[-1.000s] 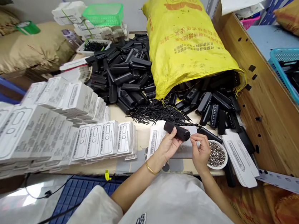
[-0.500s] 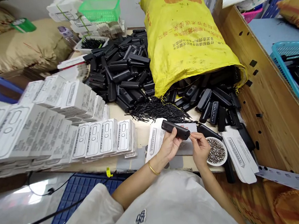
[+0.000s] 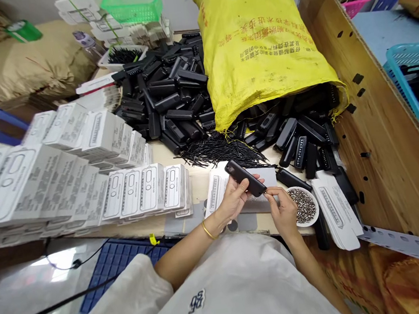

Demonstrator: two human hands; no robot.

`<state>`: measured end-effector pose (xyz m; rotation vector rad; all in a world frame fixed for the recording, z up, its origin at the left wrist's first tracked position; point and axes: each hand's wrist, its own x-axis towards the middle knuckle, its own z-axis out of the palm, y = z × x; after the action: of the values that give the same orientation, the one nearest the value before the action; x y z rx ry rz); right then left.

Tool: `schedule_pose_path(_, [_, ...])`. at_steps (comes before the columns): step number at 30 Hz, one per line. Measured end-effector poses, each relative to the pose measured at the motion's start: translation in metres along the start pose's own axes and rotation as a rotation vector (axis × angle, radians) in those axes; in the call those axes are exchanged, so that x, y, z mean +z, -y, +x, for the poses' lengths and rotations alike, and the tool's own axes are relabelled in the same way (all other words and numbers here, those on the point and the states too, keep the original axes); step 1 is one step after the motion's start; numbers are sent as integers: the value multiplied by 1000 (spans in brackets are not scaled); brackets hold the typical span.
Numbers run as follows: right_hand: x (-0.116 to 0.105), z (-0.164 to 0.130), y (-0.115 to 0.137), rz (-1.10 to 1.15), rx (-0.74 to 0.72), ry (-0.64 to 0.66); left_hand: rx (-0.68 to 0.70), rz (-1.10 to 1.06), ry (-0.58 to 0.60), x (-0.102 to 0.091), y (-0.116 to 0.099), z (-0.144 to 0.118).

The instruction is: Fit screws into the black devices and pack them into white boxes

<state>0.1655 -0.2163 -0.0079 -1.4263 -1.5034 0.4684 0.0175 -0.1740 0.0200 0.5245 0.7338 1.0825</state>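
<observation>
My left hand is wrapped round a long black plastic case, which slants down to the right. At the case's lower right end, the fingertips of my right hand pinch something too small to make out. A white bowl full of small shiny metal pieces stands just right of that hand. Beneath the case lie a printed white card and a grey-white sheet. Another black case lies beyond the bowl.
Black cases are heaped at the back, and more spill from a yellow sack. Thin black strips lie before it. Stacked printed cards fill the left; folded cards lie right. A wooden board borders the right side.
The camera view has shifted slightly. My left hand still holds the black case, now tilted a little more steeply, and my right fingertips stay at its end.
</observation>
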Motion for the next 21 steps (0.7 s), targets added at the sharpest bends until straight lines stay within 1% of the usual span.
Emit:
schedule_pose_path(2, [-8, 0, -3, -20, 59, -1, 95, 122, 78, -2, -2, -3])
schedule_pose_path(4, [-19, 1, -9, -59, 141, -72, 161, 332, 187, -6, 4, -1])
schedule_pose_path(6, [-30, 3, -13, -98, 206, -146, 143, 536, 275, -12, 17, 9])
schedule_pose_path(7, [-35, 4, -15, -109, 216, -156, 117, 588, 269, -15, 25, 16])
schedule_pose_path(8, [-39, 5, -17, -116, 219, -157, 95, 598, 222, -18, 32, 24])
schedule_pose_path(9, [-42, 6, -17, -119, 223, -157, 69, 567, 133, -20, 38, 32])
schedule_pose_path(11, [-46, 8, -18, -116, 242, -156, -4, 456, -26, -24, 43, 44])
schedule_pose_path(12, [-47, 9, -18, -116, 258, -160, -49, 408, -70, -25, 44, 49])
schedule_pose_path(14, [-48, 11, -19, -124, 287, -157, -114, 393, -90, -26, 42, 55])
schedule_pose_path(17, [-47, 17, -20, -150, 279, -116, -130, 499, -117, -22, 42, 61])
schedule_pose_path(19, [-43, 24, -20, -162, 248, -50, -128, 553, -143, -17, 41, 62])
schedule_pose_path(21, [-35, 32, -19, -165, 206, 42, -122, 660, -122, -15, 35, 56])
